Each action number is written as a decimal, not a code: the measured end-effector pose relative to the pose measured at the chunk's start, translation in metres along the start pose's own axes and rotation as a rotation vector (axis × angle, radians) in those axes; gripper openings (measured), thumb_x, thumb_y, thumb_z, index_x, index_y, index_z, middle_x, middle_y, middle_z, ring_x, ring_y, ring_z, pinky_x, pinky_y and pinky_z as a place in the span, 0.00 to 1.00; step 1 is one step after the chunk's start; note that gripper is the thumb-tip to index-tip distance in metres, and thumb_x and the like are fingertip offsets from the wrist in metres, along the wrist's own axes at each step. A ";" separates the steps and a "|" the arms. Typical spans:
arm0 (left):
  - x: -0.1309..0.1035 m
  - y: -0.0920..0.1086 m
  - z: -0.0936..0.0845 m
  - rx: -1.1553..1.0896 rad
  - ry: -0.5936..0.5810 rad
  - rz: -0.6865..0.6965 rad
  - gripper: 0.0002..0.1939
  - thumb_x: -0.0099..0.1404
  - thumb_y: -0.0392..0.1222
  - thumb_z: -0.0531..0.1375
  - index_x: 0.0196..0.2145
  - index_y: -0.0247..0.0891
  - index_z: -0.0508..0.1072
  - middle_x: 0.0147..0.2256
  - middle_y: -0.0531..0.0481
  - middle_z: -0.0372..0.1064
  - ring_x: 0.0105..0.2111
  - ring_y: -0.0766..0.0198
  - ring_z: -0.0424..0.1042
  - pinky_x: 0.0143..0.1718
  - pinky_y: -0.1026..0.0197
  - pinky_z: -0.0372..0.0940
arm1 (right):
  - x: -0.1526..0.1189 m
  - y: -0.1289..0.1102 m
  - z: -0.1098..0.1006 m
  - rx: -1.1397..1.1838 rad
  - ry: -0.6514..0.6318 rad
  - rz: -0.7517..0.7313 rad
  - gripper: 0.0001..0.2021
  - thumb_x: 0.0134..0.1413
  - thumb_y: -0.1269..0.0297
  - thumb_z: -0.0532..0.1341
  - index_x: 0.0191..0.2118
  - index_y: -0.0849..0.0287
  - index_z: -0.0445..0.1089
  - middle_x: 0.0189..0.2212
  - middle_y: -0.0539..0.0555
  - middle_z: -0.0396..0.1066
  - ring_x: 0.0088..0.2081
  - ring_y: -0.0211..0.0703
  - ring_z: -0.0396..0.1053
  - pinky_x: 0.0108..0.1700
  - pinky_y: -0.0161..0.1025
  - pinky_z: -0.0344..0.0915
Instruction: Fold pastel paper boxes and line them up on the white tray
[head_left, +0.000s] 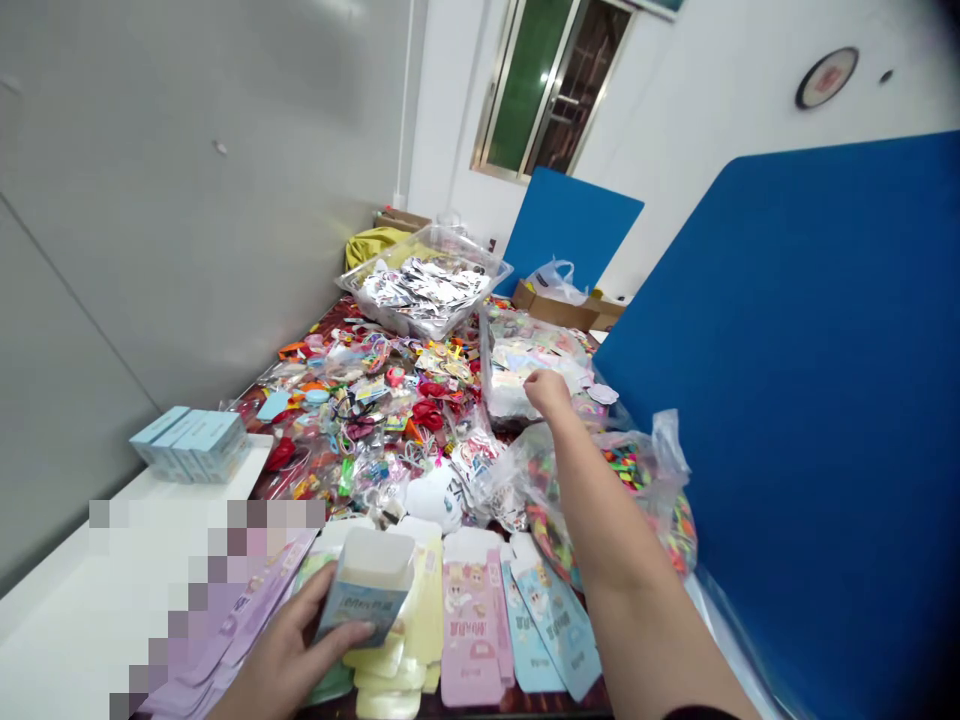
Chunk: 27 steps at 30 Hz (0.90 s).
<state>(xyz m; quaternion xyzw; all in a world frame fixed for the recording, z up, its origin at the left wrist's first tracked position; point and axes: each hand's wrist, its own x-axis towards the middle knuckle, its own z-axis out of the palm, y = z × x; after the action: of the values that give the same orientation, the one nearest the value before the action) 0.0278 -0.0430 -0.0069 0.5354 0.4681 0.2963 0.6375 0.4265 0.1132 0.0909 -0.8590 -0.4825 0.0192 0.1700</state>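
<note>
Left hand [289, 655] (wrist cut off by frame) grip closed round open blue carton [365, 592]; right hand [547, 392] beyond carton, fingers hidden in clear bag [525, 365], grip unreadable.

A clear tray [480, 262] of silvery packets sits at the table's far end, before a window [551, 85] and a blue board [570, 225]; loose colourful trinkets [375, 400] cover the middle. A stack of pale blue boxes [191, 443] stands left; flat cartons [472, 610] in pink, yellow and blue lie in a row nearest; a round clock [826, 77] hangs on the white wall.
</note>
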 end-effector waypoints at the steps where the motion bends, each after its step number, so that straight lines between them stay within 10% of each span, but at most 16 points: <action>1: 0.001 -0.003 0.001 -0.008 0.020 -0.007 0.30 0.49 0.53 0.67 0.49 0.44 0.71 0.50 0.49 0.71 0.51 0.48 0.68 0.52 0.53 0.65 | 0.011 0.002 0.004 -0.015 -0.051 -0.002 0.11 0.48 0.73 0.59 0.38 0.66 0.75 0.39 0.62 0.74 0.43 0.50 0.70 0.42 0.37 0.62; 9: 0.018 -0.019 0.007 -0.090 0.120 -0.016 0.33 0.46 0.57 0.67 0.48 0.42 0.70 0.51 0.46 0.70 0.51 0.45 0.68 0.54 0.48 0.62 | 0.054 0.006 0.029 -0.044 -0.241 -0.060 0.06 0.46 0.67 0.66 0.30 0.64 0.73 0.30 0.53 0.74 0.35 0.40 0.71 0.41 0.39 0.65; 18: 0.023 -0.002 0.001 -0.067 -0.034 -0.020 0.28 0.53 0.53 0.65 0.50 0.43 0.67 0.51 0.49 0.70 0.50 0.50 0.69 0.52 0.54 0.64 | 0.055 0.022 -0.002 0.254 -0.037 -0.112 0.07 0.39 0.66 0.65 0.27 0.64 0.77 0.24 0.54 0.74 0.30 0.40 0.68 0.34 0.33 0.60; 23: 0.025 0.001 0.003 -0.119 0.037 0.021 0.29 0.55 0.51 0.64 0.53 0.44 0.63 0.53 0.50 0.68 0.52 0.52 0.66 0.50 0.58 0.65 | 0.016 0.000 -0.024 0.491 0.141 -0.120 0.24 0.45 0.57 0.60 0.47 0.67 0.69 0.21 0.49 0.68 0.21 0.36 0.63 0.24 0.34 0.58; 27: 0.024 0.007 0.008 -0.152 -0.020 0.042 0.26 0.59 0.46 0.62 0.53 0.41 0.61 0.50 0.47 0.69 0.50 0.55 0.68 0.49 0.58 0.65 | -0.061 -0.039 -0.028 0.971 -0.147 -0.345 0.30 0.41 0.58 0.65 0.54 0.59 0.62 0.18 0.42 0.60 0.16 0.31 0.57 0.17 0.30 0.52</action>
<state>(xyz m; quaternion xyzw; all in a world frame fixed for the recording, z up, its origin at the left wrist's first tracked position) 0.0448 -0.0235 -0.0066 0.4982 0.4266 0.3385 0.6747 0.3669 0.0731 0.1216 -0.5854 -0.5632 0.2730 0.5154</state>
